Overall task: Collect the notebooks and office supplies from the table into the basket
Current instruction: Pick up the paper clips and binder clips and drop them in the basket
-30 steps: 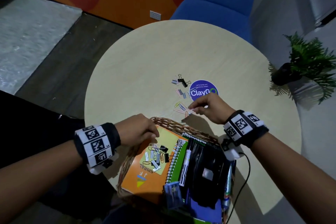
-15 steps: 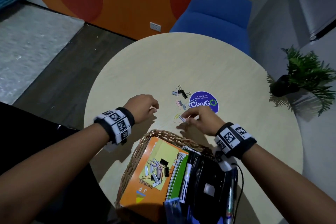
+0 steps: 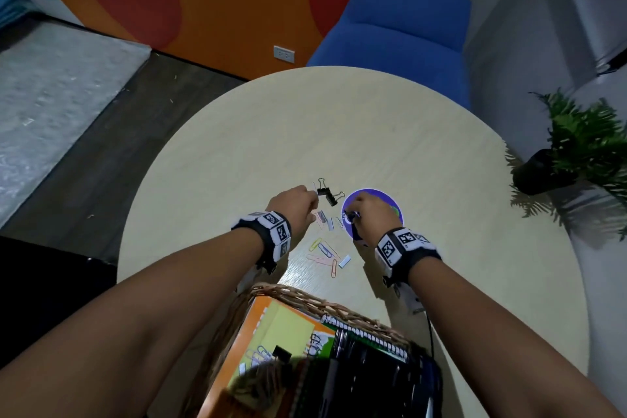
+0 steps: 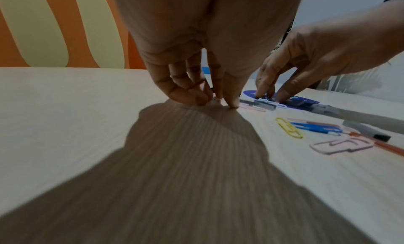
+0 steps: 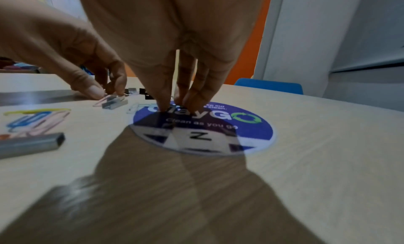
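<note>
My right hand puts its fingertips down on the round purple sticker; if this grip holds something, I cannot tell. My left hand pinches at the worktop beside the black binder clips. Coloured paper clips lie near the basket, which holds notebooks.
</note>
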The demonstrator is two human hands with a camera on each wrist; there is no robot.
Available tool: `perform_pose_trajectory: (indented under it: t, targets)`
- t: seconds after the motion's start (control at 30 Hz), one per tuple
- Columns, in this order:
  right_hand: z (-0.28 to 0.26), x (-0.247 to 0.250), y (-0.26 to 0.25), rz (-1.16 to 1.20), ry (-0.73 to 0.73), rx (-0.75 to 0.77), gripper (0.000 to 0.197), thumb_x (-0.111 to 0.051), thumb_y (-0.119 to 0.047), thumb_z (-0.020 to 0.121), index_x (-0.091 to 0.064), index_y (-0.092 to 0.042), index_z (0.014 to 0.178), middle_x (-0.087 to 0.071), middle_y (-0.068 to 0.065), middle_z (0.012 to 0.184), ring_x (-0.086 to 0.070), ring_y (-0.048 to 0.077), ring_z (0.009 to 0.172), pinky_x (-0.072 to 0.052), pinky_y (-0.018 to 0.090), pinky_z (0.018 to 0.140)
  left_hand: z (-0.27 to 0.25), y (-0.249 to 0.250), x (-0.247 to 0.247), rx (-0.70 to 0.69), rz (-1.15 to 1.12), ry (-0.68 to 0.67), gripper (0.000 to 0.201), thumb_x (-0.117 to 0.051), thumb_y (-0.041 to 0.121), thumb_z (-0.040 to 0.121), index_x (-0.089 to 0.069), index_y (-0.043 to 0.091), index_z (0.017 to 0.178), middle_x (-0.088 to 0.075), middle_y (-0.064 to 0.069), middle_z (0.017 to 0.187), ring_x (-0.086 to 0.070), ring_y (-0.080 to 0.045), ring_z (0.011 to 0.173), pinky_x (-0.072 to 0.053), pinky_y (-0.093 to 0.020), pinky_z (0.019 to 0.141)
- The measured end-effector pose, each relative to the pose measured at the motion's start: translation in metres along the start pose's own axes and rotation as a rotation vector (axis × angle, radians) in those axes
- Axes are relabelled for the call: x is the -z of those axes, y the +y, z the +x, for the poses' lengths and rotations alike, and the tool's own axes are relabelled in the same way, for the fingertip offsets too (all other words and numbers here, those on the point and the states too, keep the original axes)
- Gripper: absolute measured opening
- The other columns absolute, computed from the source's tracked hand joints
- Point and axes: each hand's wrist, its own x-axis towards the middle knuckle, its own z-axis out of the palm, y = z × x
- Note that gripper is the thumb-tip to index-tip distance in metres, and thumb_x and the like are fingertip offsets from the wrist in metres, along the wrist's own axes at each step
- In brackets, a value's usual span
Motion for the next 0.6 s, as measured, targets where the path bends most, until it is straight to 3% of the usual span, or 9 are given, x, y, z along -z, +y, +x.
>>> perform_pose_trajectory:
  t: [0.13, 0.23, 0.3, 0.37, 0.43, 0.5, 0.6]
  targets:
    - [-0.001, -0.002, 0.006, 0.147, 0.038, -0.109, 0.014, -0.063, -0.008, 0.082, -0.071, -0.013, 0.094, -0.066, 0.007, 0.109, -0.063, 0.028, 0.098, -0.051, 0.033, 0.077, 0.003, -0.001, 0.001, -0.009, 0.008, -0.029, 0.013, -0.061, 0.019, 0.086, -0.06, 0.023, 0.099, -0.057, -0.001, 0.102, -0.058, -0.026, 0.091, -0.05, -0.035, 0.075]
    - [-0.006, -0.002, 0.011, 0.243, -0.003, -0.209, 0.007, -0.059, -0.01, 0.081, -0.066, -0.01, 0.08, -0.071, 0.009, 0.092, -0.067, 0.028, 0.087, -0.057, 0.037, 0.076, 0.004, 0.001, 0.005, 0.019, 0.016, -0.041, 0.013, -0.058, 0.009, 0.084, -0.058, 0.022, 0.082, -0.051, 0.003, 0.089, -0.057, -0.022, 0.081, -0.041, -0.028, 0.066]
    - [-0.009, -0.004, 0.012, 0.257, -0.017, -0.248, 0.013, -0.055, -0.014, 0.085, -0.065, -0.007, 0.083, -0.071, 0.012, 0.09, -0.066, 0.03, 0.087, -0.058, 0.04, 0.076, 0.004, 0.002, 0.008, 0.044, 0.023, -0.074, 0.012, -0.057, 0.009, 0.084, -0.057, 0.02, 0.079, -0.053, 0.001, 0.091, -0.06, -0.023, 0.083, -0.04, -0.027, 0.067]
    - [-0.014, -0.006, 0.011, 0.243, -0.004, -0.265, 0.02, -0.05, -0.017, 0.089, -0.065, -0.005, 0.087, -0.07, 0.014, 0.091, -0.065, 0.03, 0.087, -0.057, 0.038, 0.074, 0.001, 0.003, 0.012, 0.055, 0.073, -0.117, 0.003, -0.06, 0.013, 0.085, -0.061, 0.015, 0.087, -0.059, -0.005, 0.101, -0.061, -0.029, 0.092, -0.046, -0.033, 0.074]
    - [-0.019, -0.007, 0.011, 0.232, 0.01, -0.277, 0.024, -0.046, -0.019, 0.092, -0.064, -0.004, 0.088, -0.07, 0.014, 0.093, -0.064, 0.031, 0.086, -0.053, 0.034, 0.069, -0.002, 0.002, 0.016, 0.059, 0.127, -0.166, 0.01, -0.063, 0.015, 0.085, -0.065, 0.013, 0.094, -0.063, -0.008, 0.106, -0.063, -0.031, 0.096, -0.048, -0.034, 0.077]
    - [-0.027, -0.002, 0.007, 0.216, 0.015, -0.284, 0.025, -0.044, -0.02, 0.094, -0.063, -0.004, 0.091, -0.068, 0.015, 0.096, -0.063, 0.033, 0.089, -0.048, 0.032, 0.068, -0.008, 0.0, 0.021, 0.061, 0.137, -0.204, 0.011, -0.064, 0.014, 0.083, -0.068, 0.014, 0.093, -0.068, -0.008, 0.103, -0.065, -0.03, 0.093, -0.048, -0.031, 0.073]
    - [-0.041, 0.012, 0.001, 0.274, 0.068, -0.275, 0.022, -0.048, -0.016, 0.091, -0.064, -0.002, 0.086, -0.068, 0.017, 0.091, -0.063, 0.033, 0.085, -0.054, 0.036, 0.073, -0.021, -0.009, 0.032, 0.026, 0.056, -0.192, 0.009, -0.067, 0.011, 0.078, -0.065, 0.017, 0.085, -0.073, -0.001, 0.094, -0.066, -0.023, 0.087, -0.044, -0.024, 0.066]
